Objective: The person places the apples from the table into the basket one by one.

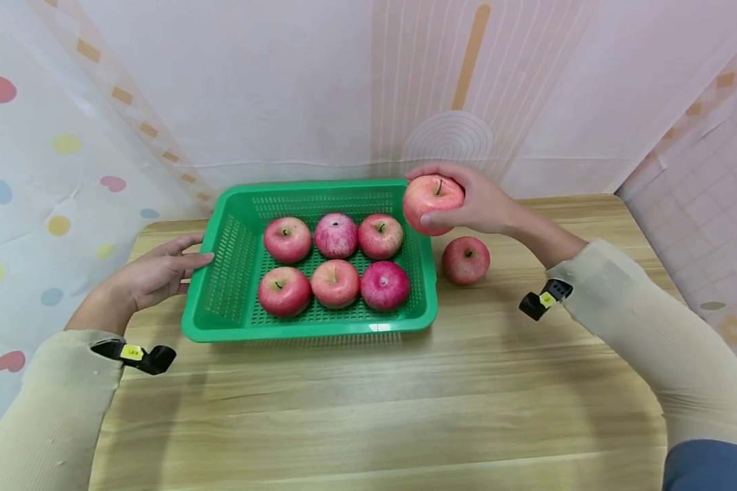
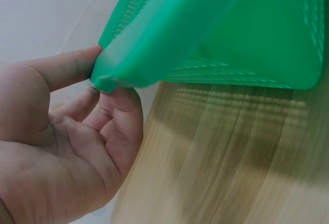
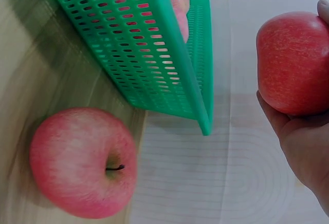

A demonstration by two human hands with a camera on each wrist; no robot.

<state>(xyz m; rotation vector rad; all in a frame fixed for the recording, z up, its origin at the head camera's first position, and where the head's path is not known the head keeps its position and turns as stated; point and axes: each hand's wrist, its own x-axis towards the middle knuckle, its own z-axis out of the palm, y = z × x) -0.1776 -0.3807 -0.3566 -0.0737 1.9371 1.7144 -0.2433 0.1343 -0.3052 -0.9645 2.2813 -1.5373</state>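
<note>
A green plastic basket (image 1: 310, 330) stands on the wooden table with two rows of red apples inside, among them one apple (image 1: 287, 240) at the back left. My left hand (image 1: 160, 271) pinches the basket's left rim between thumb and fingers; the left wrist view shows the thumb and fingertips at the rim (image 2: 169, 34). Above the basket's right back corner, my right hand (image 1: 475, 201) grips a pinkish-red apple (image 1: 430, 204), held clear of the table. One more apple (image 1: 465, 260) sits on the table just outside the basket's right wall, below the right hand.
The wooden table (image 1: 368, 416) stretches in front of the basket. A patterned wall covering (image 1: 282, 88) rises right behind the table's back edge. Black wrist straps (image 1: 150, 359) with cameras sit on both sleeves.
</note>
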